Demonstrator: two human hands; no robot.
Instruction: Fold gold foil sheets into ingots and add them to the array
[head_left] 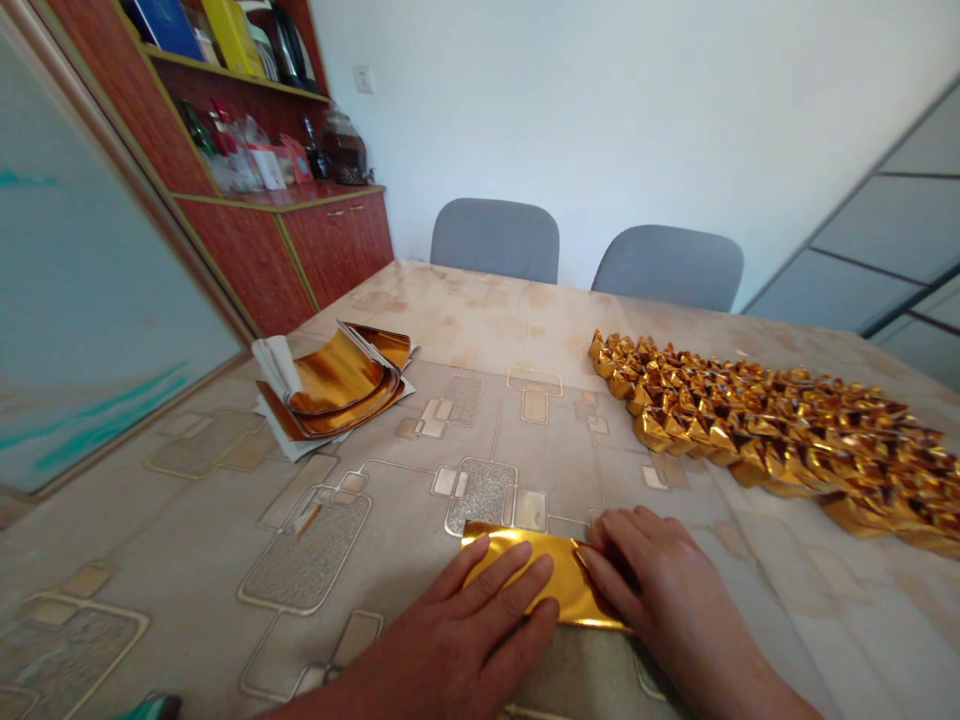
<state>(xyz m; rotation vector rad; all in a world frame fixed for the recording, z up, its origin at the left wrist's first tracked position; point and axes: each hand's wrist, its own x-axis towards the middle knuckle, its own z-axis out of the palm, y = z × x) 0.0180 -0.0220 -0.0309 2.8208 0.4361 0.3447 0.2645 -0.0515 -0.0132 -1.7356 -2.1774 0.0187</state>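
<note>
A folded strip of gold foil paper (568, 570) lies on the table near its front edge. Flat on its left part rests my left hand (480, 625), fingers spread and stretched out. My right hand (667, 585) has its fingers curled at the strip's right end, where the thumb and fingertips pinch a corner. That end is partly hidden under the hand. Farther left lies a curled stack of gold foil sheets (337, 375) with white backs. Rows of folded gold paper ingots (772, 415) stand close together on the right.
The table (420, 560) has a patterned cover, with a small scrap (306, 520) on its left. Two grey chairs (495, 238) stand at the far side. A red-brown cabinet (330, 235) with jars and bottles is at the back left. A dark object pokes in at the bottom left.
</note>
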